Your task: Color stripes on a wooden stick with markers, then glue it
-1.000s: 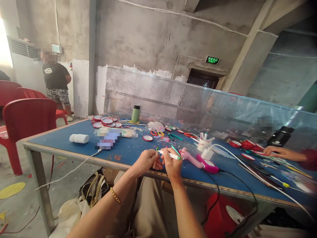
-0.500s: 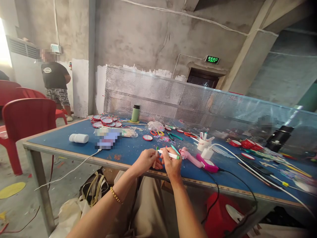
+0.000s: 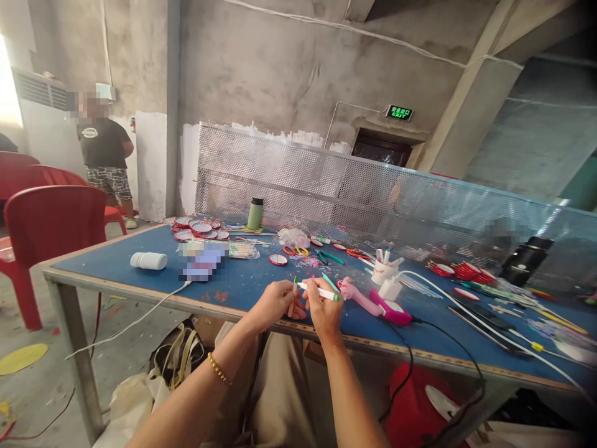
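My right hand is closed around a white marker pen with a green end, held level over the near edge of the blue table. My left hand pinches a thin stick with a green tip right beside the pen's tip. Both hands meet just above the table's front edge. A pink glue gun lies to the right of my right hand, its black cable hanging over the edge.
On the table lie a white bottle, red-rimmed discs, a green flask, scissors, a cup of pens and cables. A perforated metal screen runs along the back. Red chairs and a standing person are at left.
A co-worker's hand at the right edge of the table has withdrawn out of view. My own hands have barely moved.
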Demonstrator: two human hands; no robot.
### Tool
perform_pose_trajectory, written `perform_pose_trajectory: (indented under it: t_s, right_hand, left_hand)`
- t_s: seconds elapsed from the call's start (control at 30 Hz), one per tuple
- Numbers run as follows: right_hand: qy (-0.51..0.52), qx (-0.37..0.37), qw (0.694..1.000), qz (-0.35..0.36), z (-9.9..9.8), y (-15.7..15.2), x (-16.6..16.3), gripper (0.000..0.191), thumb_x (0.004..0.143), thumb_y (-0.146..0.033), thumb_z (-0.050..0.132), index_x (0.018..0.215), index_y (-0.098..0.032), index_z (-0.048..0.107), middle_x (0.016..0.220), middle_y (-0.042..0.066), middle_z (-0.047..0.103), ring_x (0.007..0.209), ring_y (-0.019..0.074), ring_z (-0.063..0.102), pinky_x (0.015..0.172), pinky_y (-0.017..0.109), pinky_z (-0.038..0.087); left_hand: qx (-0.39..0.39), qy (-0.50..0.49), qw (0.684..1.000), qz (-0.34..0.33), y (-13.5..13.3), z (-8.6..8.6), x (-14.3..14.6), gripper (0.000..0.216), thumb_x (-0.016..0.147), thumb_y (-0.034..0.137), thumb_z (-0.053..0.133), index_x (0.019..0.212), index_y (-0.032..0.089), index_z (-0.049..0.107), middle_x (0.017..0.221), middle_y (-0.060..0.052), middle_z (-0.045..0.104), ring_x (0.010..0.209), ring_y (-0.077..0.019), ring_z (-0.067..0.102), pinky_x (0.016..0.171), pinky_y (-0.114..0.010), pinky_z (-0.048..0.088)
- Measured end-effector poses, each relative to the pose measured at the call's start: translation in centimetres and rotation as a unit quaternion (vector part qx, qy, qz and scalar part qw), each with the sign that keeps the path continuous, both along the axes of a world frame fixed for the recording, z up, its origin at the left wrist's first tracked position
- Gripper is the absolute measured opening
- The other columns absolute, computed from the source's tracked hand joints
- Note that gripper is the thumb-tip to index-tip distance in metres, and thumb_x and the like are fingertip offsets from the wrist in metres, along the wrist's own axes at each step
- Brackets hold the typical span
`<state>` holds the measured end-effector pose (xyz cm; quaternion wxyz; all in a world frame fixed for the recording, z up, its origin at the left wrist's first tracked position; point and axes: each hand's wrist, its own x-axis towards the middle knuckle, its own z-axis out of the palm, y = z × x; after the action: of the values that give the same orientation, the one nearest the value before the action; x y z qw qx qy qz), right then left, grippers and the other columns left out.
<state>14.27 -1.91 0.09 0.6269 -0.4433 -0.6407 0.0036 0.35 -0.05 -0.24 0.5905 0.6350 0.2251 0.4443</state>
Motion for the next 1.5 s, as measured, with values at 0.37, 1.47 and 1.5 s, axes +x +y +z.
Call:
perform_pose_trajectory:
  t_s: [0.37, 1.47, 1.5]
  right_hand:
    - [0.085, 0.003, 0.996, -0.004, -0.2, 0.0, 0.0, 0.030, 0.094, -0.041, 0.055, 0.078, -0.018, 0.067, 0.055, -0.005, 0.057, 0.040, 0.0088, 0.048, 0.043, 0.022, 0.041]
    - [0.003, -0.057, 0.997, 0.049, 4.8, -0.6, 5.0, 0.032, 0.083, -0.029, 0.061, 0.113, -0.022, 0.072, 0.092, 0.003, 0.069, 0.061, 0.0118, 0.062, 0.049, 0.022, 0.051]
    - [-0.046, -0.067, 0.995, 0.052, 5.8, -1.2, 6.1, 0.039, 0.083, -0.024, 0.057, 0.119, -0.024, 0.070, 0.101, 0.004, 0.069, 0.065, 0.0117, 0.063, 0.051, 0.022, 0.053]
  left_hand:
    - [-0.023, -0.005, 1.000, -0.012, -0.1, 0.1, -0.4, 0.031, 0.084, 0.046, 0.066, 0.082, 0.017, 0.056, 0.070, -0.007, 0.074, 0.062, -0.0191, 0.075, 0.060, -0.027, 0.058]
    - [-0.090, -0.103, 0.989, 0.053, 1.5, -0.2, -0.2, 0.034, 0.085, 0.046, 0.070, 0.089, 0.017, 0.053, 0.064, -0.004, 0.071, 0.053, -0.0175, 0.072, 0.049, -0.024, 0.057]
    - [-0.088, -0.100, 0.990, 0.056, 1.5, -0.2, -0.2, 0.032, 0.085, 0.044, 0.069, 0.089, 0.017, 0.053, 0.064, -0.004, 0.071, 0.052, -0.0166, 0.071, 0.048, -0.023, 0.057]
